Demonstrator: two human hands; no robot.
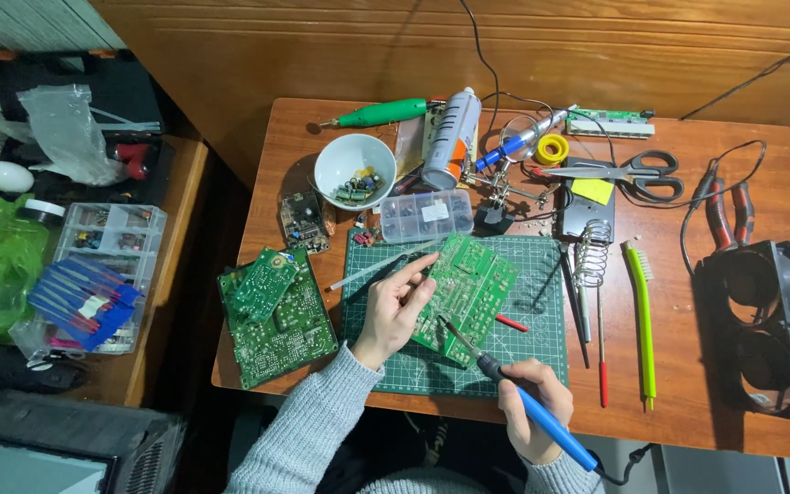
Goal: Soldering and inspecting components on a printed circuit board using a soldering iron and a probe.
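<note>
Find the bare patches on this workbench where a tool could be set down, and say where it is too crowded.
Bare wood lies between the yellow-green brush and the black fan, and along the table's far right edge behind the scissors. The back centre around the white bowl is crowded.

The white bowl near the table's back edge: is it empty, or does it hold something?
Not empty: the white bowl holds a small heap of mixed electronic parts at its bottom.

Glossy wooden table (706, 384), matt green cutting mat (541, 274), probably rubbery; plastic-handled soldering iron (541, 421).
</note>
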